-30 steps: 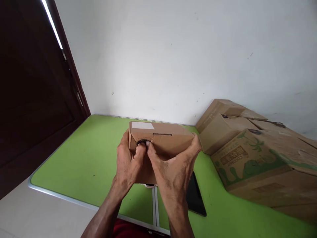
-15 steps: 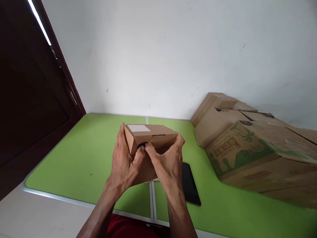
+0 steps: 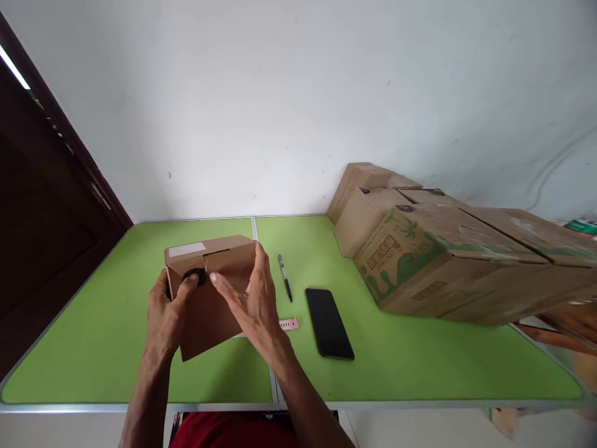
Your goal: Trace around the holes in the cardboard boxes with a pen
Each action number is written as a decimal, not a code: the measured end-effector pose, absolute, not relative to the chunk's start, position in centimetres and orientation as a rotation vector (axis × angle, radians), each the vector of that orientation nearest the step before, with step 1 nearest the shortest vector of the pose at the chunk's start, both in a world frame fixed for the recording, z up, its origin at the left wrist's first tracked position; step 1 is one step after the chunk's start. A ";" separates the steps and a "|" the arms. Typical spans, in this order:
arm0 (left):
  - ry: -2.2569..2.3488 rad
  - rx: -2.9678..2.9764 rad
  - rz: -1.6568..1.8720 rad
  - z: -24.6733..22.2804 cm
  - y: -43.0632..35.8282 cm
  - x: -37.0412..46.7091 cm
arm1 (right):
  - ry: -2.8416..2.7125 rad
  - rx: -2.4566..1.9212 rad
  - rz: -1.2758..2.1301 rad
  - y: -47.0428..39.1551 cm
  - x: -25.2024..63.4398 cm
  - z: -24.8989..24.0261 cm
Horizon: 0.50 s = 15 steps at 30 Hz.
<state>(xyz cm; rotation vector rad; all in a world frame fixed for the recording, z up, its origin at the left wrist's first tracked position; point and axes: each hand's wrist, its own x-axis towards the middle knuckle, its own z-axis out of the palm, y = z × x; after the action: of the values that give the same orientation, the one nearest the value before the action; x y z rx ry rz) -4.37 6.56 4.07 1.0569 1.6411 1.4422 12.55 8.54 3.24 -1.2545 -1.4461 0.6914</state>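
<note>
Operator: Where was the cardboard box (image 3: 212,320) located?

Technician: It was held between both hands over the left part of the tabletop (image 3: 396,370), with its front panel toward the person. Whether its lower edge touched the surface could not be determined. What appeared to be a dark coil (image 3: 201,274) sat high on the front panel, left of centre, below a white label (image 3: 186,249).

Operator: State the position of the fingers relative to the box.

Technician: The left hand (image 3: 165,314) grasped the left side; its thumb lay against the coil, and its other fingers were largely hidden. The right hand (image 3: 254,305) gripped the right edge, while its thumb tip stood just right of the coil. Whether that thumb pressed on anything could not be told.

Operator: Why that hold?

Technician: Opposed side grips probably steadied the box and freed both thumbs for the front panel. Its angle likely gave a direct view of the coil.

Operator: What lay farther out?

Technician: A pink strap (image 3: 289,324) lay partly hidden by the right hand. A pen (image 3: 285,278) lay beyond it, and a black phone (image 3: 329,323) lay flat to the right. Larger cartons (image 3: 401,255) stood on the right side, presumably to leave the hands room.
</note>
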 end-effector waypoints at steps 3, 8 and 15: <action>1.569 0.990 1.564 3.1 6.7 -5.6 | -1.655 -1.191 0.634 11.1 16.4 2.1; 1.608 1.107 1.836 2.7 8.4 -5.8 | -1.746 -1.402 0.453 15.7 24.6 -0.8; 1.500 1.263 1.645 0.0 13.0 -3.8 | -1.760 -1.612 0.455 16.7 25.9 -5.6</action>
<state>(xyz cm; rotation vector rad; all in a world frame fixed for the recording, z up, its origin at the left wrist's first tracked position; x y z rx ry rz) -3.80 13.02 -0.05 1.2634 1.4999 1.6448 25.90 16.75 -5.58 -1.6125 -1.7600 0.4554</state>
